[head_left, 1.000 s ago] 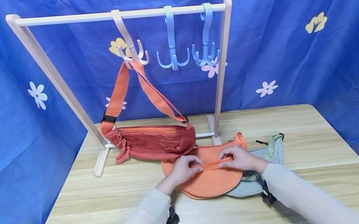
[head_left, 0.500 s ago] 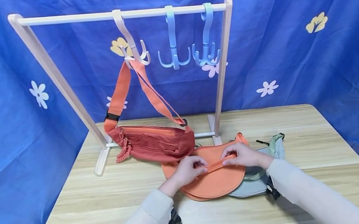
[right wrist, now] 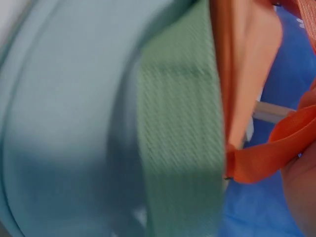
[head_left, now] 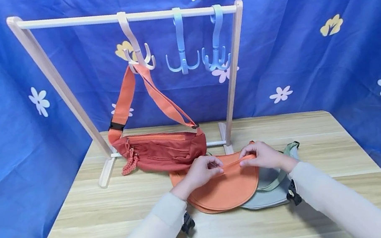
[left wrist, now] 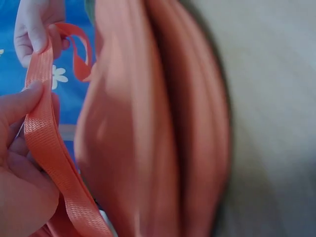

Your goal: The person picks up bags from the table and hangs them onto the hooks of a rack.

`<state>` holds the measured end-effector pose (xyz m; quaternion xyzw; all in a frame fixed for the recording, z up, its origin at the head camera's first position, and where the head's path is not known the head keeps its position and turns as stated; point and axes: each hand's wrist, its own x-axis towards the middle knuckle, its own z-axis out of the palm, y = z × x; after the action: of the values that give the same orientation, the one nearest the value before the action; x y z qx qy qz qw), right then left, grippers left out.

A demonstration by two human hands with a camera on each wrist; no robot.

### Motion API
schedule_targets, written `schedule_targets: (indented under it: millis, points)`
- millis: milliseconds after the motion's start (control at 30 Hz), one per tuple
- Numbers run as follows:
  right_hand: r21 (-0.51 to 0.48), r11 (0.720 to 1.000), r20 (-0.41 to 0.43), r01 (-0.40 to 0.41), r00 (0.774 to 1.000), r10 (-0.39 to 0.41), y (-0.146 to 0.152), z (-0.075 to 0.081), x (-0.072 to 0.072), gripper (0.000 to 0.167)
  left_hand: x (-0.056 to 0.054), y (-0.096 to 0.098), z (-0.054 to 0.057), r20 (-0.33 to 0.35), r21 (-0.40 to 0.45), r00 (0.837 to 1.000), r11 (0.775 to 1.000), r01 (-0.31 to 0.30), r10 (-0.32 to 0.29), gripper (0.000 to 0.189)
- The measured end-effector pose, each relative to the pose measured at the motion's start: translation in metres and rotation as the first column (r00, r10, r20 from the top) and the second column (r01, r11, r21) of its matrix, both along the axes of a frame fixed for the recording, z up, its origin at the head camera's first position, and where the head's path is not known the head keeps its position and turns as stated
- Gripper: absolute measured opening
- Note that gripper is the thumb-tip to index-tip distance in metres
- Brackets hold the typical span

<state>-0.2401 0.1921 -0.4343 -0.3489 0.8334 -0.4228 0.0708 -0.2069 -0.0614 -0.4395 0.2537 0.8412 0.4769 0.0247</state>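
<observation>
An orange waist bag (head_left: 226, 191) lies on the table in front of me, its rounded edge toward me. My left hand (head_left: 204, 172) pinches its orange webbing strap (left wrist: 42, 128) between thumb and fingers. A short way to the right, my right hand (head_left: 265, 156) pinches the same strap, which runs between both hands above the bag. Part of a grey-blue waist bag (head_left: 264, 199) shows from beneath the orange one on the right; its green strap (right wrist: 180, 123) fills the middle of the right wrist view. The right hand is mostly cut off there.
Behind the hands stands a rack (head_left: 81, 21) with a pale hook (head_left: 138, 54) and two blue hooks (head_left: 181, 46). A red waist bag (head_left: 166, 153) hangs from the pale hook by its orange strap, low over the table (head_left: 137, 230). Blue cloth (head_left: 297, 53) encloses the back and sides.
Both hands have lifted the strap and moved slightly farther from me, with the right hand also shifting right. More of the green strap shows beside the right hand.
</observation>
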Motion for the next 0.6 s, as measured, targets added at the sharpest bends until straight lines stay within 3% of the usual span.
schedule_targets:
  millis: [200,367,533,600]
  points:
    - [0.006,0.998,0.024,0.059,0.998,-0.059,0.008,0.016,-0.003,0.009,-0.008,0.009,0.010,0.016,0.029,1.000,0.999,-0.017,0.016,0.005]
    - [0.015,0.993,0.001,0.117,0.993,-0.117,0.011,0.034,-0.002,0.008,-0.017,0.017,0.019,-0.014,0.058,1.000,0.998,-0.010,0.011,0.005]
    - [-0.018,0.993,0.012,0.120,0.993,-0.119,0.011,0.061,0.007,0.006,-0.024,0.023,0.029,-0.039,0.070,0.999,0.997,-0.013,0.016,0.006]
    - [-0.028,0.994,0.019,0.107,0.994,-0.106,0.013,0.064,0.006,0.006,-0.025,0.024,0.033,-0.042,0.071,0.999,0.997,-0.020,0.023,0.006]
